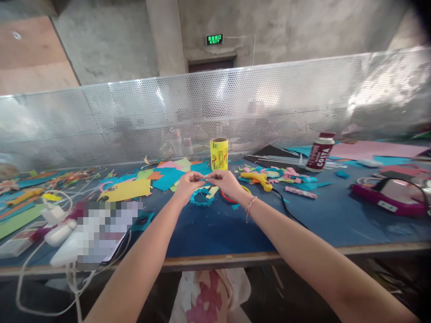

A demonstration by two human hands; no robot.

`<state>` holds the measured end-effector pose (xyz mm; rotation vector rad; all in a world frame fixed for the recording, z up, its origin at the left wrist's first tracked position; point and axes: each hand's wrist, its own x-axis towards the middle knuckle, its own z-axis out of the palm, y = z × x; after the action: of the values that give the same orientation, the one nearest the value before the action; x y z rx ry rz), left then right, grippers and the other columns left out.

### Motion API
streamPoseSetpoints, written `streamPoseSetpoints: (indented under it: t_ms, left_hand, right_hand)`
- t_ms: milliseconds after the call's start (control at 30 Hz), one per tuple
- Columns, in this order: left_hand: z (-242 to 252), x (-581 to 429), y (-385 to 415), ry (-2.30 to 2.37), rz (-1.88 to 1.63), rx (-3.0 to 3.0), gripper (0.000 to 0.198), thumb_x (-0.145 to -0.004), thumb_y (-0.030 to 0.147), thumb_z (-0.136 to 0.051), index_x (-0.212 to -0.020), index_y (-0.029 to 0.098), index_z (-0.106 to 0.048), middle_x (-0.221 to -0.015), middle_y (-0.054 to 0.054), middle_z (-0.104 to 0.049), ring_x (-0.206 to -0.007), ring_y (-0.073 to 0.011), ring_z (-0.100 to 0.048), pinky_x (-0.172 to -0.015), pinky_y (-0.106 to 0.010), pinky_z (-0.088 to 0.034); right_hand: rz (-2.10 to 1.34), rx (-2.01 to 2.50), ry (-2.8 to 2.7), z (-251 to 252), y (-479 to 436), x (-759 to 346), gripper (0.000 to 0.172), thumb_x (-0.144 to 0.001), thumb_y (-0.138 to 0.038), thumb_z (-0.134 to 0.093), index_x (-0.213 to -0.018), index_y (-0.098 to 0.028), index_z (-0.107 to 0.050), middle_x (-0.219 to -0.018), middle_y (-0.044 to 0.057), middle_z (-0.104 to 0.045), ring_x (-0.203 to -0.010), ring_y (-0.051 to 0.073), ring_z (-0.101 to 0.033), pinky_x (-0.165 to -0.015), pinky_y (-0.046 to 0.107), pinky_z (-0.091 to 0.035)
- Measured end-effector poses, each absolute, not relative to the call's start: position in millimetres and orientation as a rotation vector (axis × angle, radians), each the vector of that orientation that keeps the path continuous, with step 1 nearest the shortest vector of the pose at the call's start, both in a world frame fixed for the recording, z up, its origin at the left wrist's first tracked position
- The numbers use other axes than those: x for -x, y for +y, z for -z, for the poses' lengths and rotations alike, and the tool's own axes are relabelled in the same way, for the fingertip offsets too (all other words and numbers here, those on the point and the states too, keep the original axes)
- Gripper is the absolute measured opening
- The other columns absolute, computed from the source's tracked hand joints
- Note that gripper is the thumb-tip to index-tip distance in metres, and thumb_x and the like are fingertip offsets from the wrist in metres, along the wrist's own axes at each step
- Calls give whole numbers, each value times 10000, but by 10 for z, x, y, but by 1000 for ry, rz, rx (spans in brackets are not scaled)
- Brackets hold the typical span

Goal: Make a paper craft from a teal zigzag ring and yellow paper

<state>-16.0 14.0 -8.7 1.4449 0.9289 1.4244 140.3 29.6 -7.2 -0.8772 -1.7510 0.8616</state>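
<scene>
Over the middle of the blue table, my left hand (189, 185) and my right hand (225, 182) meet fingertip to fingertip. Both are closed in a pinch around something tiny and pale that I cannot make out. Just beneath my fingers lies a ragged teal paper ring (201, 198). A red and yellow ring (230, 195) rests partly hidden under my right hand. Behind them a yellow cardboard tube (219, 155) with printed labels stands upright. To the right of my right hand lies a yellow glue gun (260, 180), its black cord running toward the table's front edge.
Coloured paper sheets (129, 190) and scraps cover the left and back. At right stand a Costa bottle (319, 153), a pink patterned stick (301, 192) and a purple power strip (387, 197). White chargers and cables (60, 231) crowd the front left. A perforated metal screen (144, 121) closes the back.
</scene>
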Motion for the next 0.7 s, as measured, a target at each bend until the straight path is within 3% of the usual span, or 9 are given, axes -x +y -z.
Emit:
streamPoseSetpoints:
  t_ms: [200,467,700]
  left_hand:
    - [23,169,66,1132,-1307,-1585,267,-598,380,-672,-698,136,-634,-612,-19,-594,-570,-111,-517,-567,-241,-415]
    - [9,226,99,1246,-1317,-1838,205,-636,355,-628,-614,153,-655,-515,-10,-565,-504,-115,-484,-488,-222,-346]
    - [19,309,173,1338,-1342,-1806,196,-624,352,-632,-603,158,-654,-528,-16,-585,-504,-124,-504,-510,-237,-371]
  right_hand:
    - [-790,904,-1782,57,283,-1403,149,-668,-290,-597,-706,-156,-647,-675,30,-642,-622,129,-562,-621,269,-452]
    - [-774,932,-1830,25,231,-1394,166,-683,-288,-569,-692,-147,-656,-603,13,-617,-562,113,-535,-553,243,-432]
    - [-781,1014,-1784,55,432,-1600,109,-650,-231,-593,-672,-140,-650,-611,34,-645,-584,134,-584,-590,257,-475]
